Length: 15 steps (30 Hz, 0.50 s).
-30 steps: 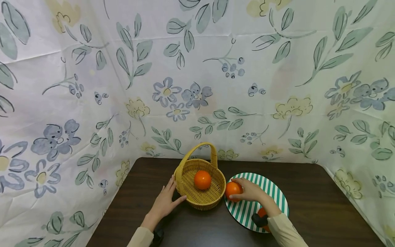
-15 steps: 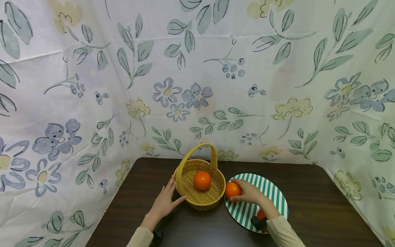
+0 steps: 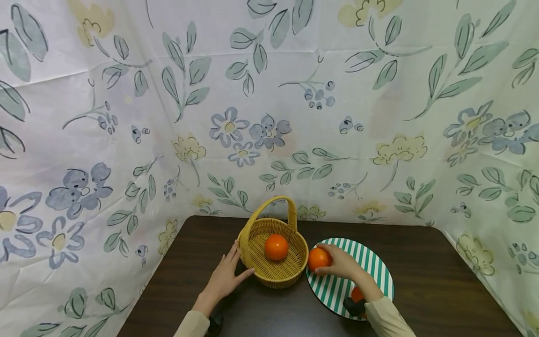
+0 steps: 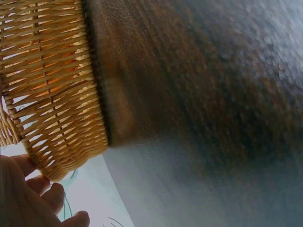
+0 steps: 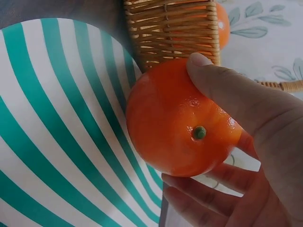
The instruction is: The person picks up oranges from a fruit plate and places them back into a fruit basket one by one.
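Note:
My right hand [image 3: 343,263] grips an orange [image 3: 318,259] at the left side of a round green-and-white striped plate [image 3: 381,274]. In the right wrist view the thumb lies over this orange [image 5: 175,123], fingers under it, its green stem nub showing. My left hand [image 3: 225,276], fingers spread and fairly straight, touches the left side of a yellow wicker basket [image 3: 280,283] with a tall handle. A second orange [image 3: 276,247] lies inside the basket. Beneath the right wrist, a third orange [image 3: 358,294] on the plate is partly hidden.
The dark wood table [image 3: 429,281] carries the basket and the plate, which stand close side by side. Behind and to the sides hangs a white floral cloth [image 3: 316,178]. Black wrist devices [image 3: 354,306] sit at both wrists.
Almost nothing differs. The view shifts very slightly; both hands stay in place, the right one holding the same orange over the plate's left side.

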Tool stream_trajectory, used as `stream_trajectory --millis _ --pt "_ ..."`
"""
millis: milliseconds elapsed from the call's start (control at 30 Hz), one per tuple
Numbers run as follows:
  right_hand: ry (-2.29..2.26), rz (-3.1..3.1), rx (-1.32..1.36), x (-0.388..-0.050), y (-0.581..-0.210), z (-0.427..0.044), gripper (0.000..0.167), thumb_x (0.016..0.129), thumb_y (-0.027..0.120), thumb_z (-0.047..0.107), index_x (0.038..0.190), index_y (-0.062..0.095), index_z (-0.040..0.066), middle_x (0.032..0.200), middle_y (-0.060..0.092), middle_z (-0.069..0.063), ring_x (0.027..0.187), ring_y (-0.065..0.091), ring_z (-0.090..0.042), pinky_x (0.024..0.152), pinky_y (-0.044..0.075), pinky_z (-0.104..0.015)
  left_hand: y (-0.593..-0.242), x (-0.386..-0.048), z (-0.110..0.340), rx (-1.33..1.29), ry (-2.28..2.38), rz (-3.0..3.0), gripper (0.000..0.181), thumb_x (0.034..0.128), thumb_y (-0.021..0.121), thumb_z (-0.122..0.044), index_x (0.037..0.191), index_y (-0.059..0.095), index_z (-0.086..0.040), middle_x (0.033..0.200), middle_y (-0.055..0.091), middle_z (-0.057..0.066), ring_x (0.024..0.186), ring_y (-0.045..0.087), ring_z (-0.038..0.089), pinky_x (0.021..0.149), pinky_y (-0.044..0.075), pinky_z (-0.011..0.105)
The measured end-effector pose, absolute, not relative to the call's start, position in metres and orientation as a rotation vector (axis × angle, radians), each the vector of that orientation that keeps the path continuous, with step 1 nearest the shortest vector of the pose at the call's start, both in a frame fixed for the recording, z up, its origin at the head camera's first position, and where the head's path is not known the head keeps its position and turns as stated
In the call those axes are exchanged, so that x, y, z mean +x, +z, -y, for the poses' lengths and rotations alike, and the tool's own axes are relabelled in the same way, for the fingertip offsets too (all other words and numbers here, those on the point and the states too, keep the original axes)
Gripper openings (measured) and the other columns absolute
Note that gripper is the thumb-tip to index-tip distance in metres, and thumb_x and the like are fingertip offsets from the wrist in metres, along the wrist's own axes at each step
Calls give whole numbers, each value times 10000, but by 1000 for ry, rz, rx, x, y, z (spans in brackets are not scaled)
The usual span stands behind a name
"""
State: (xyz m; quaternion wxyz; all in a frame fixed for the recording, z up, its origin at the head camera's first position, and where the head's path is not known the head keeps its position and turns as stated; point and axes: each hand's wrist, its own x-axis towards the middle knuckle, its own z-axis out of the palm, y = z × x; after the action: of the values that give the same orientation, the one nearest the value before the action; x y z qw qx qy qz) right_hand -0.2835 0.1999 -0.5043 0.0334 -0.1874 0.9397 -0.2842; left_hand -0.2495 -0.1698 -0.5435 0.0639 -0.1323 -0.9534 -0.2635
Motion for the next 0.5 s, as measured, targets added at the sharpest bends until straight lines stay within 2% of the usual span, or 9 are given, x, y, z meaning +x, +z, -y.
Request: stream_trajectory --millis 133,500 --pt "-901 -2913 -560 -282 -502 -202 751 691 786 439 1319 509 134 1245 557 -107 984 560 -232 769 491 -430 -545 -249 170 -397 -805 2880 861 840 500 -636 1459 293 -74 1555 115 92 1382 260 283 1112 186 541" --pt "-941 -2993 -572 -281 -482 -206 739 707 775 442 1329 492 163 1181 570 -111 908 584 -213 715 510 -401 -542 -248 169 -402 -817 2891 898 827 448 -691 1478 244 -107 1560 78 59 1398 221 271 1124 167 524"
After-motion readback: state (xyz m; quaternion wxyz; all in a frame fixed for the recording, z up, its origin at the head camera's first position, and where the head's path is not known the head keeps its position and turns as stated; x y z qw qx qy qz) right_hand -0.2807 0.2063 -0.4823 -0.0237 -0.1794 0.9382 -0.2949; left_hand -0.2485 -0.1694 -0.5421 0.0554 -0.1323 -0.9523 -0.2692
